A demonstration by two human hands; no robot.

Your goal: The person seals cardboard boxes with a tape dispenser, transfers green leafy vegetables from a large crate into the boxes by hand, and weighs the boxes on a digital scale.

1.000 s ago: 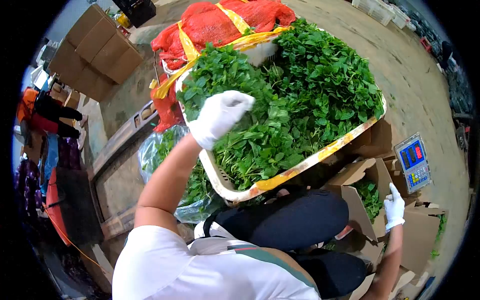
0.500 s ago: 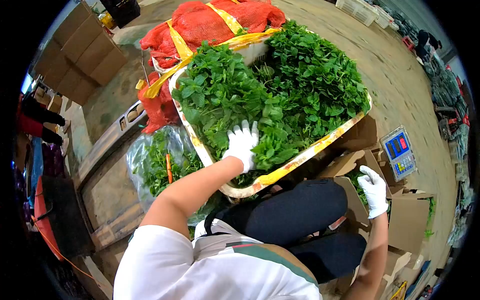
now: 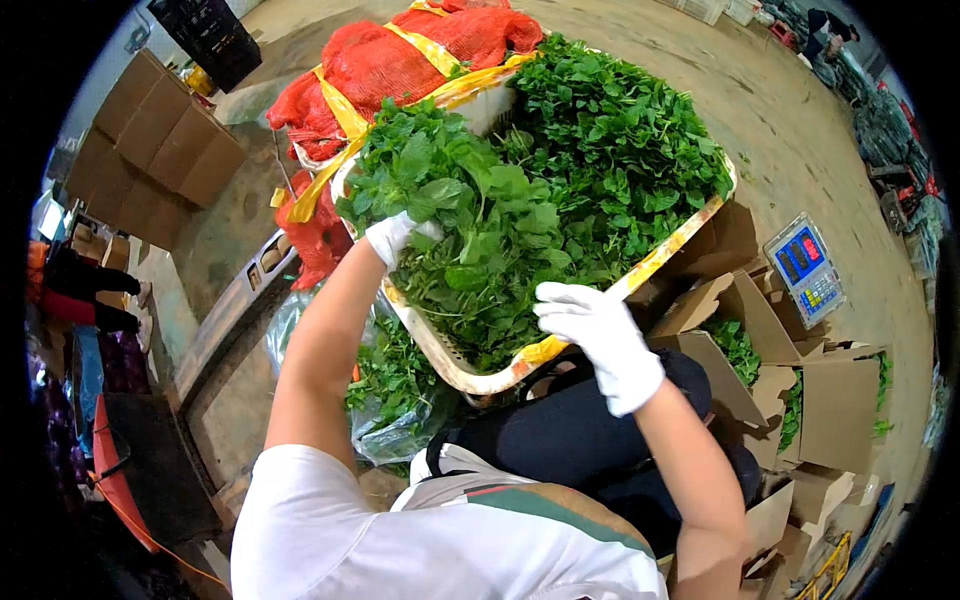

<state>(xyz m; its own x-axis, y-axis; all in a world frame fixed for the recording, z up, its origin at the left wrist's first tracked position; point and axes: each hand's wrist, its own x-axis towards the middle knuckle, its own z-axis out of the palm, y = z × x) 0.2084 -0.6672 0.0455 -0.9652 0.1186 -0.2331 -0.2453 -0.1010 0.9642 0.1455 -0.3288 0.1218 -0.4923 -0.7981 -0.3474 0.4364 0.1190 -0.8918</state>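
Note:
A large white plastic crate (image 3: 480, 383) with yellow tape on its rim is heaped with green leafy herb sprigs that look like mint (image 3: 620, 150). At the crate's left side, my left hand (image 3: 398, 238), in a white glove, is closed on a bunch of mint (image 3: 480, 205), its fingertips hidden among the leaves. My right hand (image 3: 605, 345), also gloved in white, hovers by the near rim with its fingers stretched toward the mint. Nothing shows in it.
Red mesh sacks (image 3: 370, 70) lie beyond the crate. On the right are open cardboard boxes (image 3: 835, 410) with greens inside and a digital scale (image 3: 803, 268). A clear plastic bag (image 3: 400, 430) of greens sits at the left. Stacked cartons (image 3: 160, 140) stand further back.
My left hand has moved from the middle of the mint to the crate's left side, into the leaves. My right hand has come from the boxes to the crate's near rim.

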